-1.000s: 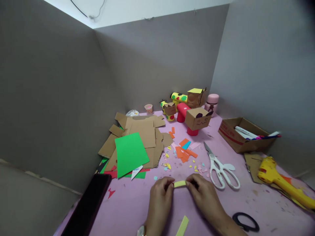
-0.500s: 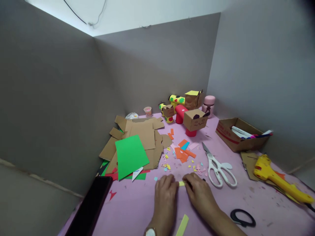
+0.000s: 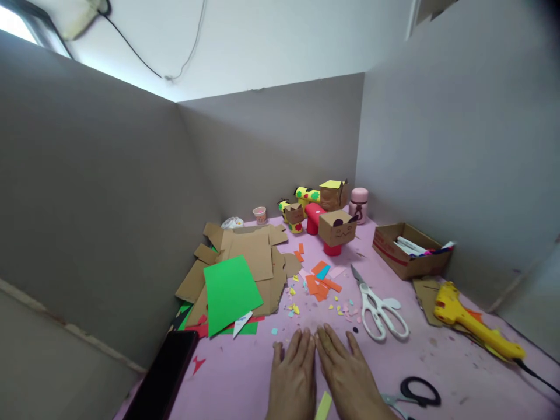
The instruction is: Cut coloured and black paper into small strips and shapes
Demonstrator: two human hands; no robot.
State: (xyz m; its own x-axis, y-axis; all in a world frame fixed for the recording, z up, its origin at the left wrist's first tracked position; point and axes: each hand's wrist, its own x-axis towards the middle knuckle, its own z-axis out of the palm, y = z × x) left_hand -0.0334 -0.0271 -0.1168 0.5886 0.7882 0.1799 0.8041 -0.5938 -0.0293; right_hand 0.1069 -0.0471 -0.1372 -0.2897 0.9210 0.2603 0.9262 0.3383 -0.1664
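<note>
My left hand (image 3: 294, 367) lies palm down on the pink tabletop (image 3: 227, 385), fingers stretched forward. Beside it my right hand (image 3: 343, 364) is also flat, its fingers out and the index fingers almost touching. No object shows in either hand; whatever is under the palms is hidden. A pale yellow paper strip (image 3: 324, 405) lies between the wrists at the bottom edge. To the right are white-handled scissors (image 3: 380, 312) and, partly behind my right arm, scissors with a black handle (image 3: 422, 389). Small paper scraps (image 3: 295, 309) are scattered just ahead of the fingertips.
Green paper (image 3: 231, 294) rests on cardboard pieces (image 3: 258, 245) at left, near a dark phone (image 3: 164, 373). Box-headed paper animals (image 3: 336, 228) and a pink bottle (image 3: 359, 205) stand behind. At right are a marker box (image 3: 405, 262) and a yellow glue gun (image 3: 476, 324). Grey panels surround the table.
Both hands have gone from pinching a short yellow strip to lying flat; that strip is out of sight. The camera view has tilted up.
</note>
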